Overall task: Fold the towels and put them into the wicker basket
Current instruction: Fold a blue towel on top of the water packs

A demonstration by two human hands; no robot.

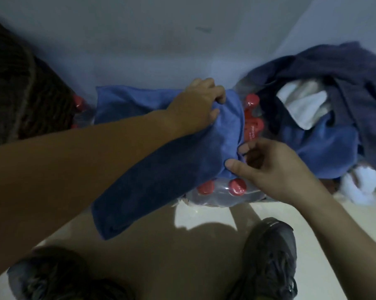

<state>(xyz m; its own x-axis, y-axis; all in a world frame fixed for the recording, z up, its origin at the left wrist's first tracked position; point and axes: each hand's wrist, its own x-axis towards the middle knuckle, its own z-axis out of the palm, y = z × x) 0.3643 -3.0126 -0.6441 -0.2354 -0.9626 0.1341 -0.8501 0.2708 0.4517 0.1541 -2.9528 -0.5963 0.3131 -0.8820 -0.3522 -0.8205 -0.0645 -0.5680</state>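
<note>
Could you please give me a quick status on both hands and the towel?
Left hand grips blue towel at far edge. Right hand pinches near edge. Towel lies over bottle pack, unfolded. Basket left, pile right.

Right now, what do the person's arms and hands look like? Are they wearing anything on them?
Both arms are bare: no sleeves show anywhere along the forearms. The left hand and the right hand wear no gloves, and no rings, watch or bracelet can be seen. The fingers are bare too, with short nails. The picture is dim and a bit blurry, so tiny details could be missed.
</note>
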